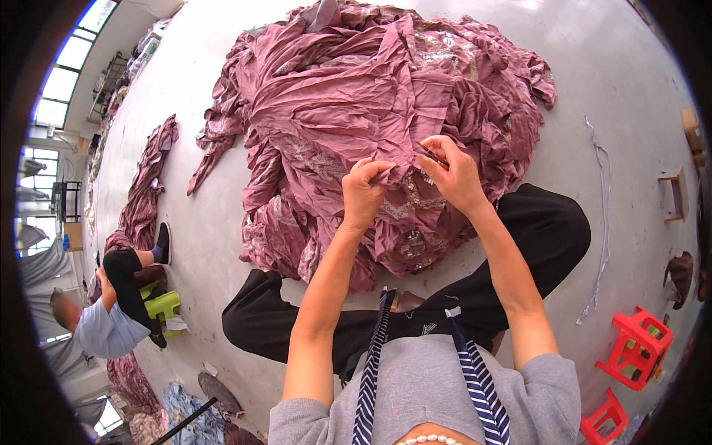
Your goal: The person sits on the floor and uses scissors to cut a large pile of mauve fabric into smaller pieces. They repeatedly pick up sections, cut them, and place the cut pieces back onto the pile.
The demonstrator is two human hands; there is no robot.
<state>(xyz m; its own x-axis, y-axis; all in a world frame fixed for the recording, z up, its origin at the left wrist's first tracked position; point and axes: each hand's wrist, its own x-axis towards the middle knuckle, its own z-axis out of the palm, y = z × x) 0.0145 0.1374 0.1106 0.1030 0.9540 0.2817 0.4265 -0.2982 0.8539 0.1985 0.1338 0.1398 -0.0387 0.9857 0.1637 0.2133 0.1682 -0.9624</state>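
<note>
A big heap of dusty-pink fabric [326, 111] lies on the floor in front of me, crumpled, with shiny sequin-like patches [412, 245] on it. My left hand [363, 191] pinches an edge of this cloth between thumb and fingers at the near middle of the heap. Close beside it, my right hand [454, 175] is closed at the same stretch of cloth. A small, narrow dark object [432, 154] shows between its fingers, mostly hidden, so its kind is unclear. The held edge is lifted slightly off the pile.
My crossed legs in black trousers [549, 222] border the heap. Red plastic stools [636, 348] stand at the right, near a pale cord [602, 222] on the floor. At the left, another person [111, 319] sits low beside a long strip of pink cloth [144, 185].
</note>
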